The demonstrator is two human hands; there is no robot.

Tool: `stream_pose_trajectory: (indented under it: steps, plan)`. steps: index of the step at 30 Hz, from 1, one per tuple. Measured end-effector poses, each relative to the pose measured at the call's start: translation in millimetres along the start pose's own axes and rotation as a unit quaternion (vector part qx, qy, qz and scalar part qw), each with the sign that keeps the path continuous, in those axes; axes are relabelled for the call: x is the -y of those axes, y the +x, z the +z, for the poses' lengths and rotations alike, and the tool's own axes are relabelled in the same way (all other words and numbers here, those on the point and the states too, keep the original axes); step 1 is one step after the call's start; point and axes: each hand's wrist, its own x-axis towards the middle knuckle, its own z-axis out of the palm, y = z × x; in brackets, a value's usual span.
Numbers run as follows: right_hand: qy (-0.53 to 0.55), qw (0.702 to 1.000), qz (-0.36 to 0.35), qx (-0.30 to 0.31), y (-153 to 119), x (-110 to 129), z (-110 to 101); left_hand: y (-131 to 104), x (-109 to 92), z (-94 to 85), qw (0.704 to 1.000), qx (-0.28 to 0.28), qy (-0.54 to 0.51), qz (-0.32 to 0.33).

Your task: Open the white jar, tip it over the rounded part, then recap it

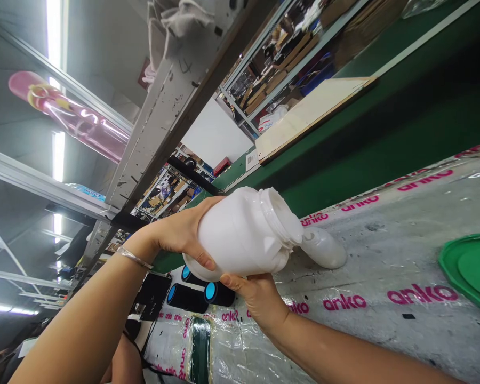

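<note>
Fingers of my left hand [180,234] were curled around the base of a white jar [244,234], thumb across its underside, and my right hand [256,296] cupped it from below with fingers pressed to its lower wall. Both hands held it at the centre of the frame, tipped on its side, its open threaded mouth pointing right. Just beside that mouth, right of centre, a white cap [324,248] lay on the plastic sheet [384,266]; I could not tell whether jar and cap touched. That sheet, printed with pink "anko" lettering, covered the bench across the lower right. At the right edge I saw part of a green lid [468,269], well apart from the jar. Under the jar, lower centre, lay black cylinders [202,293] with blue ends. A thin bracelet [134,257] circled my left wrist. Beyond the sheet, a board [304,114] rested on the green belt [404,122] at upper right.
</note>
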Motion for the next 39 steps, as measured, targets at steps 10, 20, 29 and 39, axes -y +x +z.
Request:
stream_pose_trajectory:
  steps: [10, 20, 29, 39]
  plan:
    - [0.000, 1.000, -0.004, 0.007, -0.5, 1.5, -0.7, -0.3, -0.2, -0.2, 1.000, -0.002, 0.003, -0.007]
    - [-0.018, 1.000, -0.002, 0.012, 0.8, -3.0, -4.0, -1.9, -1.4, 0.9, 1.000, -0.006, 0.014, 0.012]
    - [-0.018, 1.000, -0.002, 0.012, 1.1, -2.1, -3.1, -2.2, 0.0, -0.4, 1.000, -0.004, 0.027, 0.007]
    - [-0.007, 1.000, -0.007, -0.001, 0.7, -3.1, -0.4, -6.3, -3.7, -4.5, 0.999, -0.020, 0.030, -0.006]
